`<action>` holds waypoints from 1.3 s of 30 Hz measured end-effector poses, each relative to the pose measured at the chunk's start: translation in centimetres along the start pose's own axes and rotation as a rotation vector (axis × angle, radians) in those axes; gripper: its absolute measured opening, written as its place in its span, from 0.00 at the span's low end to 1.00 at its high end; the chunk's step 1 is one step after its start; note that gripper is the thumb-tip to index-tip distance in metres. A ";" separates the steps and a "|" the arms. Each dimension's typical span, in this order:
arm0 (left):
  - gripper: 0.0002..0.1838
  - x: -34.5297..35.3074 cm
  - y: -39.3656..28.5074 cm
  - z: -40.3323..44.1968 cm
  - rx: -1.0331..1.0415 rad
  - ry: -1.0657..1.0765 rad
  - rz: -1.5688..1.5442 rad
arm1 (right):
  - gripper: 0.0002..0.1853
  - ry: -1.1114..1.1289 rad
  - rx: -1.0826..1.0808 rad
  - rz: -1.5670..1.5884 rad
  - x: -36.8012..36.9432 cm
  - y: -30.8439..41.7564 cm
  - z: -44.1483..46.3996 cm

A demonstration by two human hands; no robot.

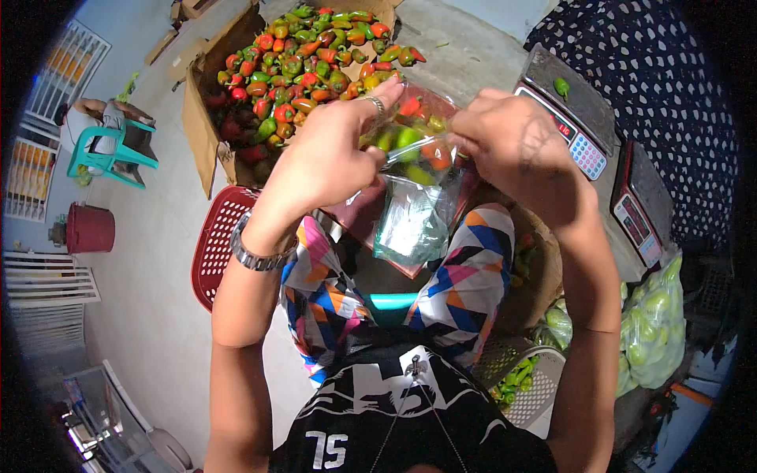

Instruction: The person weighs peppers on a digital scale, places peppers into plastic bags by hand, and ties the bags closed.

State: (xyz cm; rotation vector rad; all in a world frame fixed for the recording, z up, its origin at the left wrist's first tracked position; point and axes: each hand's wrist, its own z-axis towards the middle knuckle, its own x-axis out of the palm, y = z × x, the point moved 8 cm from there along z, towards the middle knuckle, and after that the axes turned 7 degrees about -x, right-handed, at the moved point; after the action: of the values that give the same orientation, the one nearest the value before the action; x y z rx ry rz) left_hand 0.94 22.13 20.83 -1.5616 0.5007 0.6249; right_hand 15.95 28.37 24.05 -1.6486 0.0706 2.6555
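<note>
Pinching a clear bag point(412, 186) of peppers point(435, 154) between them above the lap point(473, 256), the left hand point(335, 154) and right hand point(512, 142) grip its plastic; uneven pulling could tear it, spilling peppers

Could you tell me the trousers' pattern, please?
The trousers show multicoloured geometric shapes, clearest in the head view.
</note>
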 end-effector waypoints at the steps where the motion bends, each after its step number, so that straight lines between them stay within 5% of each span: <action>1: 0.37 0.0 0.2 -0.1 0.015 -0.014 0.005 | 0.05 0.025 -0.002 0.042 0.7 -0.2 -0.4; 7: 0.30 0.2 2.3 0.4 -0.082 -0.018 -0.171 | 0.06 0.120 0.017 0.189 1.4 -0.4 -0.7; 9: 0.31 -0.4 1.3 -0.3 -0.060 -0.075 -0.067 | 0.05 0.043 -0.065 0.206 0.8 -0.7 -0.2; 12: 0.31 1.1 0.4 -1.0 0.015 -0.067 0.008 | 0.03 -0.387 -0.033 0.157 1.0 0.6 -2.4; 15: 0.34 1.1 1.0 -0.6 -0.025 -0.038 -0.029 | 0.11 -0.203 -0.205 0.006 0.7 0.0 -1.6; 16: 0.33 1.5 1.3 -0.7 -0.041 -0.019 -0.057 | 0.12 -0.133 0.069 0.222 -0.3 -1.6 -1.0; 20: 0.33 1.4 2.6 -1.6 -0.094 -0.023 -0.151 | 0.10 -0.195 -0.016 0.421 3.5 0.1 -2.6; 22: 0.33 1.0 2.6 -2.0 -0.235 -0.021 -0.499 | 0.10 -0.273 0.018 0.391 1.9 0.0 -2.6; 25: 0.35 1.5 1.7 -2.4 -0.162 -0.006 -0.231 | 0.10 -0.302 -0.003 0.358 1.9 0.3 -2.4; 33: 0.39 0.0 2.2 -1.7 -0.146 -0.097 -0.314 | 0.04 -0.242 -0.003 0.228 1.5 -0.5 -2.6; 38: 0.35 0.0 1.3 -1.0 -0.131 -0.066 -0.081 | 0.07 -0.205 0.171 0.353 3.0 -1.4 -2.3; 39: 0.35 0.1 1.7 -0.8 -0.119 -0.081 -0.063 | 0.07 -0.211 0.073 0.297 3.7 -1.0 -2.1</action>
State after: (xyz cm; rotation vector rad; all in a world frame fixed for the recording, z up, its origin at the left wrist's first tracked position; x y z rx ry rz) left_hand -0.06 21.24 19.50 -1.6503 0.3574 0.6769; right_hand 16.20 29.21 19.76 -1.4251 0.4357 2.9833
